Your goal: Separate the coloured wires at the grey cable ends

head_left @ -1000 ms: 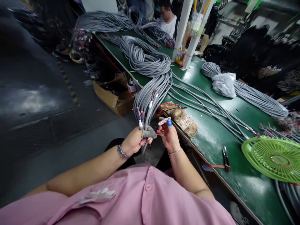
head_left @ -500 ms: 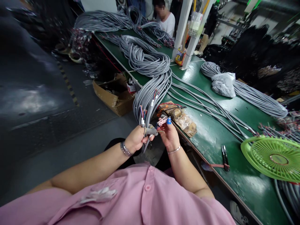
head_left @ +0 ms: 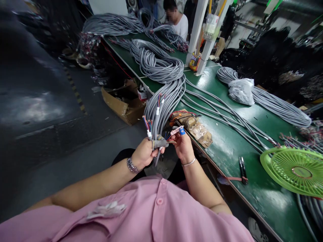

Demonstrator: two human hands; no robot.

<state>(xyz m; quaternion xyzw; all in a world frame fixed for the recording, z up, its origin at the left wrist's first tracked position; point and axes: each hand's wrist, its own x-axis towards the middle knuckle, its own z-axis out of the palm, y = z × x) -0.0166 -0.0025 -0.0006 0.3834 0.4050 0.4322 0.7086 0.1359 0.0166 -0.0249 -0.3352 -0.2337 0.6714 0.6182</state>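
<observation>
My left hand (head_left: 145,153), with grey coverings on its fingers, is closed round the ends of several grey cables (head_left: 156,129). White sleeves and thin coloured wires (head_left: 147,124) stick up from some of these ends. Close by on the right, my right hand (head_left: 183,146) has blue tape on its thumb and pinches a small pink-and-white piece (head_left: 176,131) whose kind I cannot make out. Loose wires (head_left: 168,136) fan out from one cable end between the two hands. Behind them, the cables run up into a large grey coil (head_left: 161,67) on the green table.
On the green table (head_left: 222,134) lie a taped wooden block (head_left: 199,132), thread snips (head_left: 242,171), a plastic bag (head_left: 241,91) and a green fan (head_left: 295,171). A cardboard box (head_left: 123,106) stands below the table's left edge. A person (head_left: 180,25) sits at the far side.
The cable ends in my left hand have tilted left, and their coloured wires are more spread. The pink-and-white piece has turned slightly in my right hand. The view has shifted a little.
</observation>
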